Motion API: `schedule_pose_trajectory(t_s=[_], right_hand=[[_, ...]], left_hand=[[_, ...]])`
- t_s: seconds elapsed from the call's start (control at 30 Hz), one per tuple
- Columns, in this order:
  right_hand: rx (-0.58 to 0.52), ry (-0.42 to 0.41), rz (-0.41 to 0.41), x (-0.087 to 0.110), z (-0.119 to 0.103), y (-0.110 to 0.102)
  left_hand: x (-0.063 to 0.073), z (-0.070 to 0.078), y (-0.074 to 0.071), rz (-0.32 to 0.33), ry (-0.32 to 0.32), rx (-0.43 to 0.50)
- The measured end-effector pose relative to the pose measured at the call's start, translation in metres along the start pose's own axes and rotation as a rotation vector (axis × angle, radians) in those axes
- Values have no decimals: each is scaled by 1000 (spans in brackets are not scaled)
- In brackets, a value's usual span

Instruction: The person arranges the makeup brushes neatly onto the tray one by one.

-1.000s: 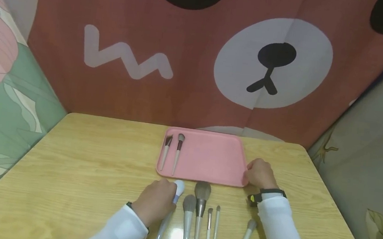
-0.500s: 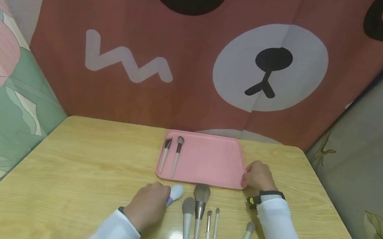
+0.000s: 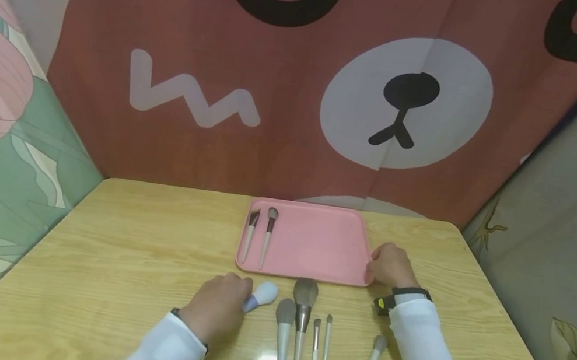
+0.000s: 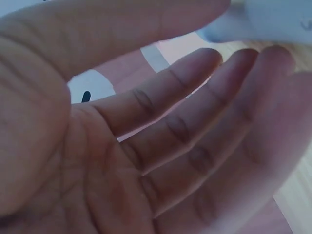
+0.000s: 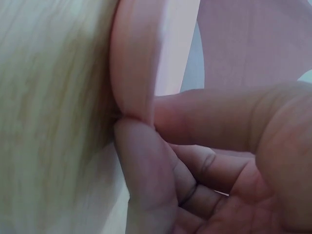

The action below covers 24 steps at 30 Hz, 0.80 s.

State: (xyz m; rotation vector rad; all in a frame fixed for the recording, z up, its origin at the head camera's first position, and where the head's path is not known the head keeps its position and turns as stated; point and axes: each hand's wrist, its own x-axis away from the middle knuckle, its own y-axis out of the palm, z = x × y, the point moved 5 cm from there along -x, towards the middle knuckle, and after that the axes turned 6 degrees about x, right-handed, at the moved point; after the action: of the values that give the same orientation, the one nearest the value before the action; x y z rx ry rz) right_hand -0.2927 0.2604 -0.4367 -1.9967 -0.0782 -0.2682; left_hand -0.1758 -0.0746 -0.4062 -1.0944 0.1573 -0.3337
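We note the left hand (image 3: 216, 308) pinching the white-tipped brush (image 3: 261, 297), its axis slanting far-right, lower end hidden from us. Pink tray (image 3: 320, 243) lies just beyond, slightly right; right hand (image 3: 391, 265), farther from the brush, pinches the tray's right edge.

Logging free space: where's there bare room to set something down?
Bare: the pink tray between its two makeup brushes and the right hand; tabletop left of the tray, beyond the left hand. Crowded: between the sleeves, where five brushes lie.
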Motion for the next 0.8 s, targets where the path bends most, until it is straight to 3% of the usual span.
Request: schedule_pose_trajectory(t_s=[0.4, 0.8], right_hand=[[10, -20, 16, 1, -3, -3], [9, -26, 0, 0, 0, 1]], left_hand=[[-1, -3, 2, -28, 11, 64], [-2, -4, -1, 0, 23, 27]])
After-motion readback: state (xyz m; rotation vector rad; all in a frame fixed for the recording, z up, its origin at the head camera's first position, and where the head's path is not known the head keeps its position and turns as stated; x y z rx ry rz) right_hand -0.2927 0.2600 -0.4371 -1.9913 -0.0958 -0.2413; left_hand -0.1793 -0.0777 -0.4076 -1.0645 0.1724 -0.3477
